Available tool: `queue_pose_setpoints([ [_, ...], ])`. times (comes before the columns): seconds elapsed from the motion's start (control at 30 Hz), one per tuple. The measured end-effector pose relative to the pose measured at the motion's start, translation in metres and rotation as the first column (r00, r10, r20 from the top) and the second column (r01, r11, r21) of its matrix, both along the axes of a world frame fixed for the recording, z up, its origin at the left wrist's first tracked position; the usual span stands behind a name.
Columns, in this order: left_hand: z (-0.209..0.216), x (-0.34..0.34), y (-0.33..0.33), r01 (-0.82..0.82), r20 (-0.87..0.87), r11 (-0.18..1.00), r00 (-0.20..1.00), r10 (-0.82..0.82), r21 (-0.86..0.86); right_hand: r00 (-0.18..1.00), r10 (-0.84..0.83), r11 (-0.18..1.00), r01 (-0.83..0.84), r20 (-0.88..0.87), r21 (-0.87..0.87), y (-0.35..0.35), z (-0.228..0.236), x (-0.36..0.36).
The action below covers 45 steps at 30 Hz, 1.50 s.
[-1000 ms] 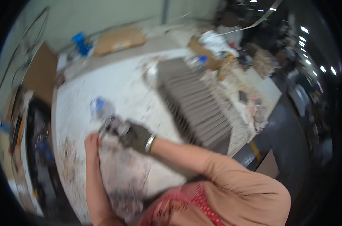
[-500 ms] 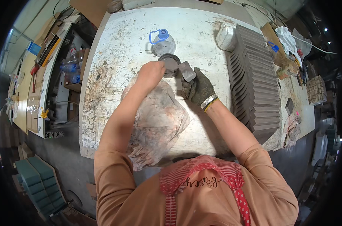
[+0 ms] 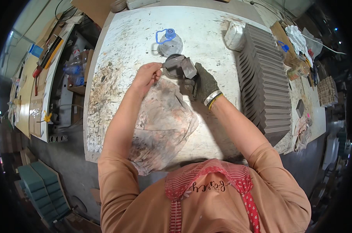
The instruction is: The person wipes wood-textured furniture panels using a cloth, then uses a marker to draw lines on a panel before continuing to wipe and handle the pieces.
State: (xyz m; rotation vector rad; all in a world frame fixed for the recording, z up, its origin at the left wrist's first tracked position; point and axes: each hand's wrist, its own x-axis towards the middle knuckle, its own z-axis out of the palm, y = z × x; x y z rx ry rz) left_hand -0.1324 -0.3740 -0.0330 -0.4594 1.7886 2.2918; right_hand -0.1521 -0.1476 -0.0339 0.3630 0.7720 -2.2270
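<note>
The gloved right hand [image 3: 204,82] is gripping a grey block [image 3: 188,68] over the middle of the white table [image 3: 117,46]. The bare left hand [image 3: 147,75] is pinching the edge of a round grey piece [image 3: 172,63] beside it, above a crumpled plastic sheet [image 3: 164,120]. A clear bottle [image 3: 169,42] is standing just beyond, and stacked grey tiles [image 3: 267,89] are lying to the right.

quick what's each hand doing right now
Left hand: bare, fingers pinched shut on the edge of the clear plastic sheet.
Right hand: gloved, closed around a small grey block.
</note>
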Motion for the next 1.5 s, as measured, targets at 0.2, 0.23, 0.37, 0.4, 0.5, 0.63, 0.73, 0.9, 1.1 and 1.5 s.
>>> queue_pose_setpoints([
  [0.2, -0.01, 0.01, -0.001, -0.045, 0.016, 0.992, 0.999, 0.043, 0.121, 0.999, 0.02, 0.999, -0.021, 0.04, 0.04, 0.0, 0.021, 0.008],
  [0.23, -0.012, 0.013, -0.002, -0.025, -0.008, 0.989, 1.0, 0.026, 0.144, 0.999, 0.04, 0.998, -0.039, 0.028, -0.045, 0.004, 0.011, 0.004],
  [0.37, -0.01, 0.025, 0.012, -0.035, 0.008, 0.996, 0.999, 0.034, 0.079, 0.998, 0.031, 0.999, -0.032, 0.055, 0.007, 0.001, 0.019, 0.009],
  [0.4, -0.011, 0.025, 0.011, -0.108, -0.005, 0.992, 0.994, 0.109, 0.062, 0.998, 0.031, 0.999, -0.032, 0.055, 0.004, 0.002, 0.018, 0.009],
  [0.5, -0.003, 0.028, 0.013, -0.122, -0.118, 0.993, 0.986, 0.121, -0.001, 0.998, 0.061, 0.995, -0.059, 0.03, -0.081, 0.009, 0.011, 0.008],
  [0.63, 0.009, 0.025, 0.028, -0.108, -0.072, 0.99, 0.992, 0.102, -0.089, 0.988, 0.156, 0.971, -0.15, 0.018, -0.188, 0.013, -0.004, 0.003],
  [0.73, 0.005, 0.023, 0.025, -0.192, -0.103, 0.981, 0.977, 0.187, -0.04, 0.994, 0.097, 0.993, -0.093, 0.057, -0.071, -0.001, 0.03, 0.014],
  [0.9, -0.003, 0.024, 0.026, -0.144, -0.082, 0.989, 0.986, 0.143, -0.009, 0.997, 0.064, 0.998, -0.064, 0.047, 0.006, 0.001, 0.027, 0.013],
  [1.1, -0.006, 0.026, 0.027, -0.129, -0.104, 0.991, 0.986, 0.13, 0.02, 0.993, 0.097, 0.99, -0.089, 0.068, -0.109, 0.0, 0.023, 0.015],
  [1.5, 0.011, 0.037, 0.022, -0.225, -0.1, 0.974, 0.97, 0.22, -0.04, 0.229, 0.822, 0.223, 0.713, -0.522, 0.664, -0.004, 0.048, 0.009],
])
